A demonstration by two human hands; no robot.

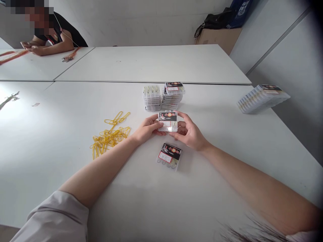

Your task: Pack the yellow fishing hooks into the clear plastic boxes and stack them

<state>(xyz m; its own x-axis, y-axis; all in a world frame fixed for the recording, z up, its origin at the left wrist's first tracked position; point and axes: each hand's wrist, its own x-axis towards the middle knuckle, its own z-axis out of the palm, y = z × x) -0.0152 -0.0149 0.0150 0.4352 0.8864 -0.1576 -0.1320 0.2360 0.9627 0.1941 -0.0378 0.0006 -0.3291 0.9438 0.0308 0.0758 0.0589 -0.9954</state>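
Between my two hands is a clear plastic fishing hook box (168, 121) with a black label, its front tilted up towards me. My left hand (148, 129) grips its left side, the thumb over the front near the lower corner. On the other side my right hand (189, 131) holds the right edge, thumb low and forefinger at the top. A second hook box (169, 156) lies flat on the table just below, label up, with hooks and yellowish line showing through. Beyond my hands stand two stacks of such boxes, a left stack (152, 98) and a right stack (173, 95).
Yellow rubber bands (111, 137) lie in a loose heap left of my hands. A leaning stack of boxes (262, 99) stands at the right table edge. Across the white table (121, 201), a person (57, 42) rests both arms near orange strands (72, 55).
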